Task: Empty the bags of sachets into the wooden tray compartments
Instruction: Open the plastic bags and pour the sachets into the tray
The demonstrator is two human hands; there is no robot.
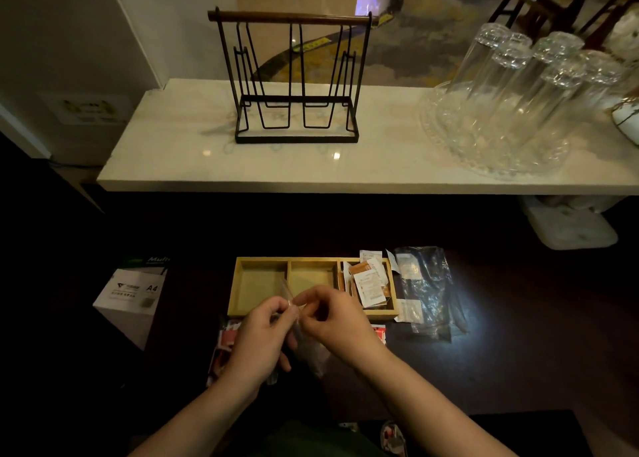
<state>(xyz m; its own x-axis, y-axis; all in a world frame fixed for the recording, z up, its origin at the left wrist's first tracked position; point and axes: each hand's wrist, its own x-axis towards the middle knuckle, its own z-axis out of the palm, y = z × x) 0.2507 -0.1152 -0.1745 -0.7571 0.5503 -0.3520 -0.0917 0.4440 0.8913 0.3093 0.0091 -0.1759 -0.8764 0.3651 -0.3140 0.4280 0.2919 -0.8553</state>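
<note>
A wooden tray [289,263] with three compartments lies on the dark counter. Its left and middle compartments look bare; the right one holds several orange and white sachets [368,283]. In front of the tray, my left hand [257,339] and my right hand [333,321] both pinch the top of a clear plastic bag [294,313], which hangs between them with dark contents. Red-and-white sachets [226,340] lie under my hands. An empty clear bag [427,290] lies right of the tray, with a few white sachets beside it.
A box of A4 paper [133,295] stands at the left. On the white marble shelf [173,159] behind are a black wire rack [295,83] and a glass tray of upturned glasses [511,103]. A white container [570,228] sits under the shelf at right.
</note>
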